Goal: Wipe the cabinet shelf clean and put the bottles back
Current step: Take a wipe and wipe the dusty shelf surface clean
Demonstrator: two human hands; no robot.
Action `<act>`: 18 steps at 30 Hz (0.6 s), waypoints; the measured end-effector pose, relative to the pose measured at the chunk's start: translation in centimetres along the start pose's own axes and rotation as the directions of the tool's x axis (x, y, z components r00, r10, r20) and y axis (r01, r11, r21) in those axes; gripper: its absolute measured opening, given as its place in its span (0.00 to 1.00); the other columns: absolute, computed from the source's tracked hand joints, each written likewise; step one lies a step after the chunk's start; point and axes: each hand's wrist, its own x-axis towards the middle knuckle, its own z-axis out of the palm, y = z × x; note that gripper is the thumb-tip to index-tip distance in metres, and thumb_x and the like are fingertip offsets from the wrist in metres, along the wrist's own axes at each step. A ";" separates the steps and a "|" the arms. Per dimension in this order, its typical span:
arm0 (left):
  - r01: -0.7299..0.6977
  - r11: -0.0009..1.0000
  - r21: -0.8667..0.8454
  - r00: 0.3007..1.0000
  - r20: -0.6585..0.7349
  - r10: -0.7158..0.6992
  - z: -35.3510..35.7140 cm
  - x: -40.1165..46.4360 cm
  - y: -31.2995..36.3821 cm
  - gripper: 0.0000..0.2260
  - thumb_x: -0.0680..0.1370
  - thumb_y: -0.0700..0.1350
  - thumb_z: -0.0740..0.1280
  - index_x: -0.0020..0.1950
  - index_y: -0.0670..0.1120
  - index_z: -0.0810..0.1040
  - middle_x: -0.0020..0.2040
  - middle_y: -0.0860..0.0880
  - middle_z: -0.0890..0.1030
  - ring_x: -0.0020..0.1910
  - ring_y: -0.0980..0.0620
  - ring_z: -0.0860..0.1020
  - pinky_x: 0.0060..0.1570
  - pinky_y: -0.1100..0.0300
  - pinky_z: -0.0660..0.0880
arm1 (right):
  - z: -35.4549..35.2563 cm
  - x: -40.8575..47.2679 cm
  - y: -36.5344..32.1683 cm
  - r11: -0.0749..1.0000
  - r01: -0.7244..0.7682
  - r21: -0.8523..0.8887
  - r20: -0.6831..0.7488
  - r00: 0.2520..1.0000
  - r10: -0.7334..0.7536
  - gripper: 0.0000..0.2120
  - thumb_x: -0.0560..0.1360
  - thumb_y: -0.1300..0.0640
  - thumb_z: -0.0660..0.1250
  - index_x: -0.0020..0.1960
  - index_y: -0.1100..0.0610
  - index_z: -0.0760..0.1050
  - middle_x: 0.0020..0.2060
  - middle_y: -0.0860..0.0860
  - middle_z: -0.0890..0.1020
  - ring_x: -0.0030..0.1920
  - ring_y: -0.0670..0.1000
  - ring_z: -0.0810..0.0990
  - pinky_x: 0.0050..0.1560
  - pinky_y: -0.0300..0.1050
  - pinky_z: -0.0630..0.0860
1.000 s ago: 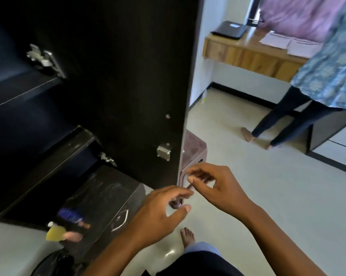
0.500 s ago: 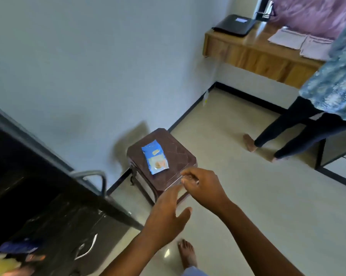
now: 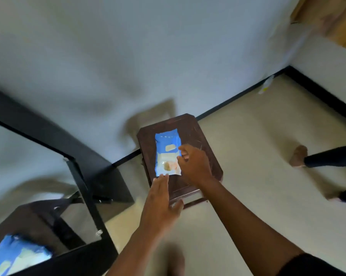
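A blue and white packet of wipes (image 3: 167,154) lies flat on a small dark brown stool (image 3: 206,144) by the wall. My left hand (image 3: 160,204) reaches out with straight fingers, its fingertips touching the packet's near edge. My right hand (image 3: 194,164) hovers at the packet's right edge with curled fingers, thumb and forefinger pinched together at the packet's side; whether it grips the flap is unclear. No bottles or cabinet shelf are in view.
A black-framed mirrored door (image 3: 82,198) stands at the left and reflects the stool and packet. Another person's legs and feet (image 3: 325,160) stand on the cream floor at the right. A wooden counter's corner (image 3: 331,18) shows at the top right.
The view swung away from the dark cabinet to the stool. Both hands moved forward to the packet of wipes; the left now touches its near edge, the right reached its side.
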 end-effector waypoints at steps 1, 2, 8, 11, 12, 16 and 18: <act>0.024 1.000 -0.009 1.000 -0.018 -0.024 0.7 1.5 -0.5 0.39 0.80 0.56 0.69 0.85 0.48 0.54 0.85 0.48 0.57 0.85 0.48 0.55 0.81 0.49 0.61 | 1.0 1.6 0.9 1.000 0.006 -0.010 0.006 1.000 -0.006 0.15 0.77 0.56 0.71 0.64 0.54 0.80 0.58 0.52 0.86 0.58 0.53 0.84 0.60 0.47 0.78; 0.042 0.999 -0.014 0.998 -0.041 -0.043 1.3 3.0 -1.0 0.39 0.80 0.55 0.70 0.85 0.47 0.54 0.86 0.48 0.56 0.85 0.48 0.53 0.81 0.50 0.59 | 2.1 3.1 1.8 1.000 0.018 -0.017 0.012 1.000 -0.018 0.16 0.77 0.57 0.71 0.65 0.54 0.80 0.59 0.52 0.85 0.59 0.54 0.84 0.61 0.48 0.78; 0.168 0.986 -0.009 0.985 -0.035 -0.169 3.6 8.9 -3.5 0.40 0.81 0.57 0.69 0.86 0.51 0.50 0.87 0.53 0.46 0.86 0.51 0.45 0.81 0.51 0.55 | 6.5 8.4 5.1 0.995 0.084 -0.055 0.055 0.995 -0.081 0.19 0.79 0.55 0.72 0.69 0.56 0.78 0.63 0.56 0.82 0.61 0.55 0.82 0.62 0.47 0.77; 0.196 0.981 0.004 0.981 -0.014 -0.196 4.1 10.6 -4.5 0.41 0.81 0.58 0.69 0.86 0.52 0.50 0.87 0.54 0.43 0.86 0.52 0.43 0.81 0.51 0.54 | 7.3 9.7 5.8 0.985 0.142 -0.102 0.022 0.990 -0.140 0.16 0.78 0.55 0.72 0.65 0.55 0.81 0.60 0.55 0.84 0.57 0.54 0.84 0.59 0.47 0.82; 0.196 0.980 0.011 0.981 -0.008 -0.196 4.2 11.0 -4.7 0.41 0.81 0.58 0.69 0.86 0.52 0.49 0.87 0.54 0.43 0.86 0.52 0.43 0.81 0.50 0.55 | 7.5 9.9 6.0 0.982 0.154 -0.110 0.008 0.988 -0.154 0.15 0.78 0.56 0.73 0.64 0.55 0.82 0.58 0.55 0.84 0.55 0.54 0.85 0.57 0.48 0.82; 0.190 0.981 0.023 0.982 0.005 -0.190 4.4 11.6 -5.0 0.41 0.81 0.57 0.69 0.86 0.53 0.48 0.87 0.55 0.43 0.86 0.52 0.43 0.81 0.48 0.55 | 7.7 10.7 6.2 0.976 0.180 -0.119 0.009 0.984 -0.180 0.12 0.76 0.58 0.73 0.59 0.55 0.84 0.53 0.52 0.86 0.50 0.51 0.85 0.51 0.44 0.82; 0.189 0.982 0.028 0.982 0.004 -0.189 4.4 11.7 -5.3 0.41 0.81 0.58 0.69 0.86 0.53 0.48 0.87 0.54 0.44 0.86 0.51 0.44 0.81 0.47 0.57 | 7.6 10.9 6.2 0.983 0.155 -0.096 0.009 0.988 -0.155 0.09 0.77 0.60 0.73 0.56 0.56 0.85 0.52 0.52 0.87 0.49 0.49 0.85 0.48 0.37 0.79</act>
